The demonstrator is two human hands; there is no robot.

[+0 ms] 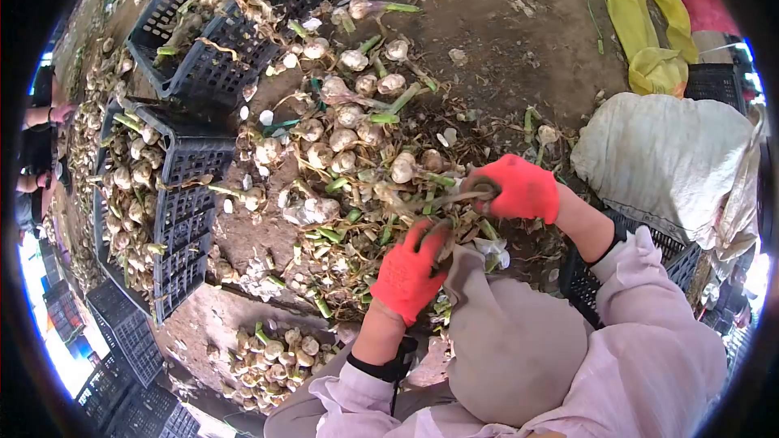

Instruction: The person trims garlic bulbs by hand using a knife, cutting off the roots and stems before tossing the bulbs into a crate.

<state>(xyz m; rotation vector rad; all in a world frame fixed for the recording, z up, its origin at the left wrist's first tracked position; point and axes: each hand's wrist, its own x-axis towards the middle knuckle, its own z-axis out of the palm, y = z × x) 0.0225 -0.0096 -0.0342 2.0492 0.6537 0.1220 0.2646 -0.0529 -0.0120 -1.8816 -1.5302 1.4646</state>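
Note:
My right hand [519, 186], in a red glove with dirt-darkened fingertips, is closed around a thin greyish-brown length, too blurred to name. Nearer my body, my left hand [410, 272] wears a matching glove. Its fingers are curled in, and what they hold is hidden. Both hands are just above a heap of cut garlic stalks [333, 235] and dry leaves. Beyond them lie several garlic bulbs [349, 118] with roots and short green stems, one bulb [403, 168] close to my hands.
Black plastic crates [182, 219] of garlic stand on the left. A trimmed garlic pile [276, 365] lies at lower left. On the right, a white sack [665, 166] covers a dark crate, with yellow mesh bags [653, 69] behind. Other people's arms [40, 118] show far left.

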